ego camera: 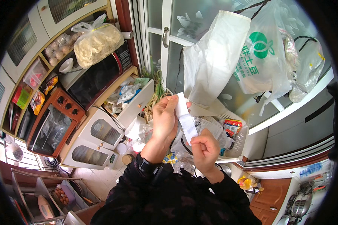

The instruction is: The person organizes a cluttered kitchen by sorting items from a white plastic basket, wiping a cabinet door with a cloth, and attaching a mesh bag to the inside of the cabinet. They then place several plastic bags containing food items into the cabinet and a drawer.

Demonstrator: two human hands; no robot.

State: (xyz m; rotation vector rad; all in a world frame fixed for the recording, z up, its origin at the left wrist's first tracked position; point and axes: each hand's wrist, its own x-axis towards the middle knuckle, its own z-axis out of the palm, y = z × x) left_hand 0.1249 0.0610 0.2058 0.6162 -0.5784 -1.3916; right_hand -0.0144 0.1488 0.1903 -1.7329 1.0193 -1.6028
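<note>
A narrow white paper-like strip [187,122] stretches between my two hands. Its upper end is pinched by the thumb and fingers of my left hand [164,116]. At the lower end, my right hand [205,150] grips it with curled fingers. The lower part looks faintly bluish, and any marks on it are too blurred to make out. Below and behind the strip stands a white plastic basket [242,140] holding bags and a red packet [232,127]. A large white sheet or bag [214,53] hangs just beyond my hands.
A drawer [138,102] stuffed with plastic bags juts out at the left, under a microwave [97,76]. An orange toaster oven [56,123] stands nearby. Filled plastic bags [263,70] hang before the glass door. An oil bottle [246,182] stands at lower right.
</note>
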